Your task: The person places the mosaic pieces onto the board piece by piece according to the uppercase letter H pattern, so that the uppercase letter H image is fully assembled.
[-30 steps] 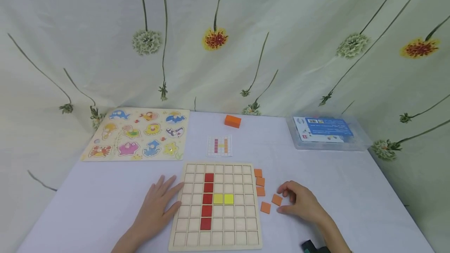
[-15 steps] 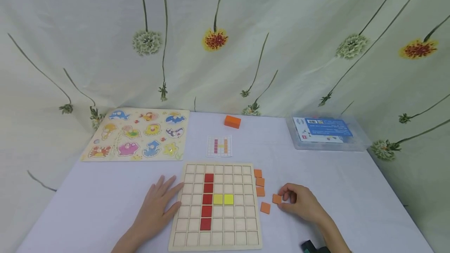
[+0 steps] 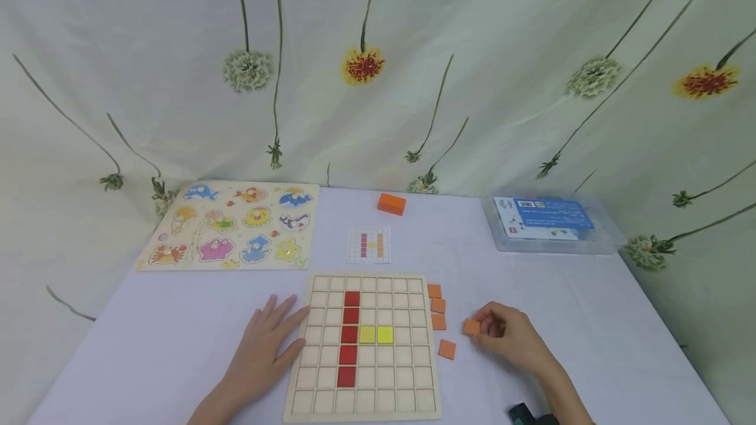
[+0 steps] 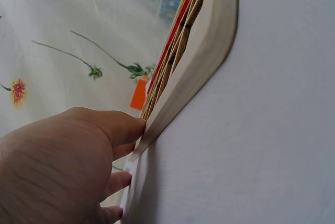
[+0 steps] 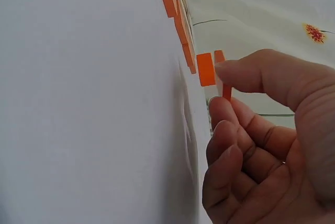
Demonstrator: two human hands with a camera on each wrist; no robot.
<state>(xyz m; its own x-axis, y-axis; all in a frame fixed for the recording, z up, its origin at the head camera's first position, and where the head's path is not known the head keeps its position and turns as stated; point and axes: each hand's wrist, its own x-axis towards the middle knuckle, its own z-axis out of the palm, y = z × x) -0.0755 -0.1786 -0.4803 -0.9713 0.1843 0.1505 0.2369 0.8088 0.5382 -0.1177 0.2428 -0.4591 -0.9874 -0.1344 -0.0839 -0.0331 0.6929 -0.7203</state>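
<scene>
A square orange tile (image 3: 471, 326) is pinched between thumb and fingers of my right hand (image 3: 512, 338), just above the cloth right of the board; the right wrist view shows this tile (image 5: 223, 85) edge-on. My left hand (image 3: 262, 343) lies with spread fingers against the left edge of the wooden grid board (image 3: 404, 377). In the left wrist view the thumb touches the board's side (image 4: 209, 41). A column of red tiles (image 3: 348, 334) and two yellow tiles (image 3: 376, 334) sit in the board's cells. Several loose orange tiles (image 3: 438, 305) lie along its right edge, another orange tile (image 3: 447, 349) nearer me.
Behind the board lies a small pattern card (image 3: 369, 245), and beyond it an orange block (image 3: 392, 204). A sea-animal puzzle board (image 3: 230, 225) is at the back left. A clear plastic box (image 3: 552, 244) stands at the back right. A dark object (image 3: 522, 415) is by my right wrist.
My right thumb and fingers have closed on the orange tile, and it has lifted and tilted slightly away from the cloth. The left hand and the board have stayed put.
</scene>
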